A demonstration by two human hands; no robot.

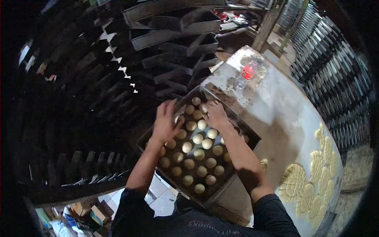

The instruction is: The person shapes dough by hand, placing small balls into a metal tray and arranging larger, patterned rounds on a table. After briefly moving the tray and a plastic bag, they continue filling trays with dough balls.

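A dark square metal tray (229, 182) sits in front of me, filled with rows of round pale dough balls (197, 138). Over its left corner is my left hand (165, 123), slightly blurred, with fingers and thumb apart. A dough ball (179, 119) shows between that thumb and the fingers, apparently not gripped. My right hand (216, 115) reaches across the far part of the tray, its fingers curled on another dough ball (203, 108). Part of that ball is hidden by the fingertips.
To the right, a worn table (284, 130) carries flat, scored dough pieces (293, 182) and a plastic bottle with a red label (247, 72). Stacked dark trays (173, 35) rise ahead and left; more stacked metal trays (331, 59) stand far right. Boxes and bags (79, 219) lie low left.
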